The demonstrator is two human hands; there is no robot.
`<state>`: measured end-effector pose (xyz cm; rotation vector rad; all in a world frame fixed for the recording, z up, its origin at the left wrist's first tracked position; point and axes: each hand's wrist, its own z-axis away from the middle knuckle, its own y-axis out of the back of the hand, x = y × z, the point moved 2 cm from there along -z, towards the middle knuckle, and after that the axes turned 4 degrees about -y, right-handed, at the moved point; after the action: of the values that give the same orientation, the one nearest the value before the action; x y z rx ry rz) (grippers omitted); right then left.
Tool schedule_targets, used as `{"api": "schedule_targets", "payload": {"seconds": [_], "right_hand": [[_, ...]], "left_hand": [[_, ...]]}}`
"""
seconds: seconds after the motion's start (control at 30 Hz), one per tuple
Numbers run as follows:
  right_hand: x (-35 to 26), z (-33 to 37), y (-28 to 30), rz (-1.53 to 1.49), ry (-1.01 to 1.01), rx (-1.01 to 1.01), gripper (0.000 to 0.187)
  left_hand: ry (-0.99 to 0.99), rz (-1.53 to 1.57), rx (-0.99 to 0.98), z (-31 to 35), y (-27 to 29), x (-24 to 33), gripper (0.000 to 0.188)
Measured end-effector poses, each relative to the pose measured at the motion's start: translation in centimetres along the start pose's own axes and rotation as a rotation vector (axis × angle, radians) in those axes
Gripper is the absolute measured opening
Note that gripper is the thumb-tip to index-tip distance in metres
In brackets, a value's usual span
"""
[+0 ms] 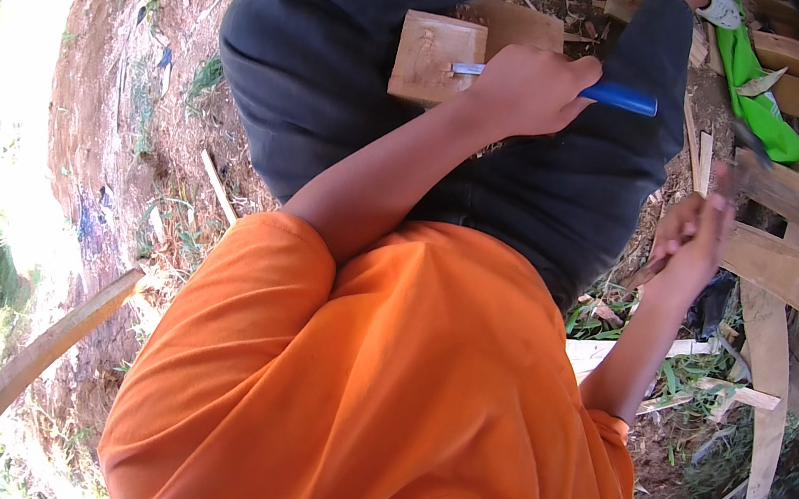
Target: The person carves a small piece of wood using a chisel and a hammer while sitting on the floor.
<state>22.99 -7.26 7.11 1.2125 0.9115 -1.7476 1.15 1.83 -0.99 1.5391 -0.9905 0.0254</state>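
Blue-handled chisel (625,99) (flat-bladed) over squarish wooden block (429,43).

1 o'clock: chisel (625,99) partly covered by left hand (533,91). 3 o'clock: right hand (695,238) blurred; its grip cannot be resolved.

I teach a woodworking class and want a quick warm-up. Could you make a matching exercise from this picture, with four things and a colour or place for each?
Things:
1. chisel
2. block
3. shirt
4. trousers

Colour or place:
A. orange
B. gripped in the left hand
C. dark
D. wooden, at the chisel's tip

Right pairs: 1-B, 2-D, 3-A, 4-C
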Motion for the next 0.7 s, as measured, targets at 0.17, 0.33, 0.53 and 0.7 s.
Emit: {"api": "schedule_targets", "payload": {"seconds": [0.17,0.33,0.53,0.7], "right_hand": [[2.6,1.7,-1.2,0.316,-0.301,-0.294,0.04],[-0.1,0.3,-0.4,-0.164,0.073,0.067,0.041],[1.3,1.3,-1.8,0.152,-0.168,-0.156,0.042],[-0.1,0.4,-1.3,-0.072,-0.077,-0.095,0.04]], "left_hand": [[0.001,-0.023,-0.054,0.1,-0.1,-0.4,0.025],[0.015,-0.001,-0.056,0.2,0.3,-0.4,0.025],[0.031,-0.001,-0.04,0.4,0.5,-1.1,0.027],[0.074,-0.074,-0.155,0.6,0.8,-1.0,0.027]]}}
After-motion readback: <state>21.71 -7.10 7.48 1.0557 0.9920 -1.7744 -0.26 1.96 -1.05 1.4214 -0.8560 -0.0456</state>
